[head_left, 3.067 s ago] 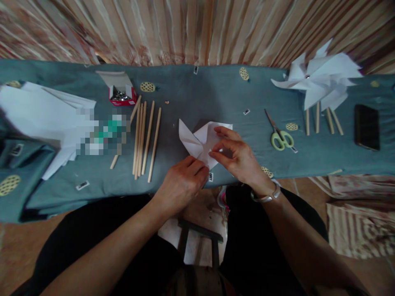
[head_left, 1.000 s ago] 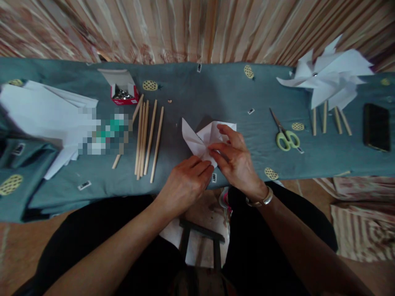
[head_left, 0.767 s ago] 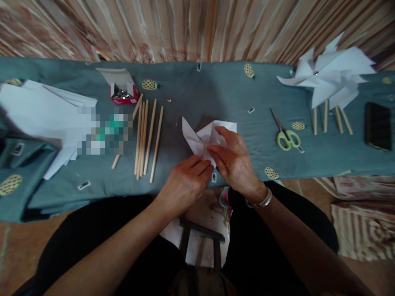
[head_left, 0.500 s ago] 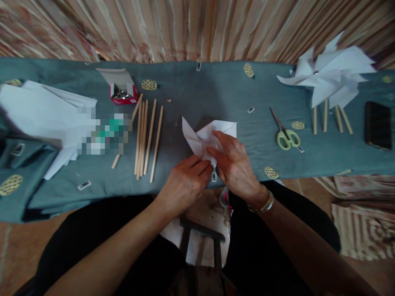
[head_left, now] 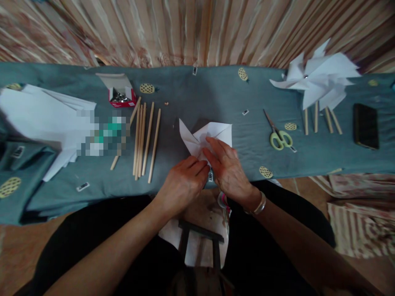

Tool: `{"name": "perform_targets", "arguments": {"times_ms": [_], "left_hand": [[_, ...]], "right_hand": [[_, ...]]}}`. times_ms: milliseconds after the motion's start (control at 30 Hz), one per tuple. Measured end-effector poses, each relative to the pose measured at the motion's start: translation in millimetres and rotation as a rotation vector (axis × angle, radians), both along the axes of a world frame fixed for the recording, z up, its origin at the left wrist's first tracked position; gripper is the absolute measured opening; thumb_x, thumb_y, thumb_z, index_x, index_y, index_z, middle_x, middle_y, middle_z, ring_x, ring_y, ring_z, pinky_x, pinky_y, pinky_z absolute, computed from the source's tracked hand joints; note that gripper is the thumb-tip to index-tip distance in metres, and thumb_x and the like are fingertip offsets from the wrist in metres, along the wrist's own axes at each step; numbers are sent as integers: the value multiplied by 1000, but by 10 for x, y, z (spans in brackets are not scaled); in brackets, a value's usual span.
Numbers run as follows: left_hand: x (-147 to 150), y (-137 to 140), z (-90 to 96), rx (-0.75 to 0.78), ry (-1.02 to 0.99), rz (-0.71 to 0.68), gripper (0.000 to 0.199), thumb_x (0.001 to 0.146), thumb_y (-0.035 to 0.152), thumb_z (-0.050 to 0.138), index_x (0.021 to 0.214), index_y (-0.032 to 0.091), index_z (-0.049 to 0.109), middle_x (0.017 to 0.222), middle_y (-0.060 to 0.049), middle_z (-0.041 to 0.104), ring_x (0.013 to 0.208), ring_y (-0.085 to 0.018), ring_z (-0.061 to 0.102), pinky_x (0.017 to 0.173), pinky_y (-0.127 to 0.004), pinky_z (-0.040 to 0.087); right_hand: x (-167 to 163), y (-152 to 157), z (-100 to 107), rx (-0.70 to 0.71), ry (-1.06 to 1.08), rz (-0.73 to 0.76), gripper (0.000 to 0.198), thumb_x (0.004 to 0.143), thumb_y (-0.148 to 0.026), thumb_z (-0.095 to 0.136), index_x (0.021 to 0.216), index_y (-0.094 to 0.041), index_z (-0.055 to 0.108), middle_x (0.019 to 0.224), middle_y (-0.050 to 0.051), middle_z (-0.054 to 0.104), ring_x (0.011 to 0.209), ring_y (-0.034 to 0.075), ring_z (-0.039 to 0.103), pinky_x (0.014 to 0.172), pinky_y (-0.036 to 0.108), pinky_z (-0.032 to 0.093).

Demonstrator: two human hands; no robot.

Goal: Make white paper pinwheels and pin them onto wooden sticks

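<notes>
A partly folded white paper pinwheel (head_left: 222,129) lies on the cloth in front of me, one pointed blade standing up at its left. My left hand (head_left: 187,176) pinches its near edge, fingertips pressed together. From the right, my right hand (head_left: 230,170) holds the folded paper down, with thumb and fingers over its middle. Both hands hide the near part of the paper. Left of it lie several thin wooden sticks (head_left: 143,137). Green-handled scissors (head_left: 279,133) rest to the right, blades pointing away from me.
A red box of metal pins (head_left: 121,96) stands open behind the sticks. White paper sheets (head_left: 40,111) lie at the left, beside a blurred patch. Finished pinwheels (head_left: 321,76) on sticks and a dark phone (head_left: 365,125) are at the right. A striped curtain (head_left: 185,33) hangs behind the table.
The view has turned slightly, so things at the right sit further left. Both hands stay at the paper; the right fingers have shifted a little over it.
</notes>
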State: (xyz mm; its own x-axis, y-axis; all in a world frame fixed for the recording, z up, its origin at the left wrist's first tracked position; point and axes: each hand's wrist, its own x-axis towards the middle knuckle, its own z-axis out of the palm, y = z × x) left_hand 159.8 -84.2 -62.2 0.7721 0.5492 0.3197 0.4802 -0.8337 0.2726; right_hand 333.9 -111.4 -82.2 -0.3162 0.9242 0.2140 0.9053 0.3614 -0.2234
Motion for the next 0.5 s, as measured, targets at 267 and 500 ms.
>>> {"name": "perform_targets", "arguments": {"times_ms": [267, 500], "left_hand": [[4, -2, 3, 48, 10, 5, 14, 94, 15, 56, 87, 12, 67, 83, -6, 69, 78, -21, 60, 65, -32, 51], [13, 0, 16, 42, 31, 10, 13, 94, 16, 55, 90, 12, 67, 85, -6, 70, 78, -22, 60, 64, -34, 48]], "right_hand": [[-63, 33, 18, 47, -12, 36, 41, 99, -13, 35, 136, -22, 49, 148, 10, 50, 135, 25, 46, 110, 46, 42], [-34, 112, 129, 11, -8, 40, 30, 97, -13, 37, 116, -15, 61, 148, 15, 48, 134, 29, 44, 107, 50, 44]]}}
